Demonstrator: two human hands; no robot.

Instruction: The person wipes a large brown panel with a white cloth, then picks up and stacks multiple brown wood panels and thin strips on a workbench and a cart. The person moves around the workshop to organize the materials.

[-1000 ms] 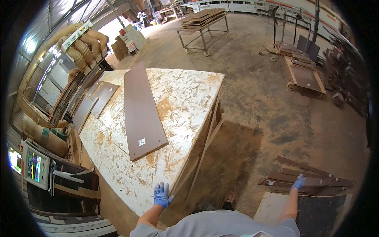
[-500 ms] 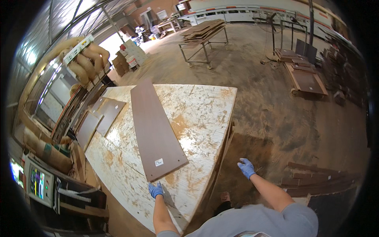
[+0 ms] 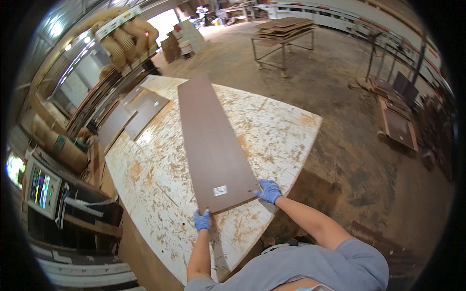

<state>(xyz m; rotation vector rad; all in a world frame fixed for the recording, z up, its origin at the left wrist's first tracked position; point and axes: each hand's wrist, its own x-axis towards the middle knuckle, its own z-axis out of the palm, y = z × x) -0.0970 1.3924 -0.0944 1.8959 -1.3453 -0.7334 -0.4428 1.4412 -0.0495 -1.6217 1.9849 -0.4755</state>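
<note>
A long brown board (image 3: 213, 140) lies flat on a worn white table (image 3: 286, 126), stretching away from me. Its near end has a white label (image 3: 220, 190) and small dark holes close to the corners. My left hand (image 3: 202, 221), in a blue glove, grips the near left corner, with its thumb by the top edge. At the near right corner my right hand (image 3: 269, 192), gloved the same, holds the board's edge. The fingertips under the board are hidden.
Smaller brown panels (image 3: 145, 112) lie at the table's left side. A control screen (image 3: 41, 186) stands at left, below thick ducting hoses (image 3: 128, 39). Beyond the table is a wheeled cart (image 3: 284, 42) stacked with boards. More boards (image 3: 398, 119) rest on a low trolley at right.
My right hand has come from beside the table onto the board's near right corner. My left hand has closed on the near left corner. The view has shifted, with the board still lying flat.
</note>
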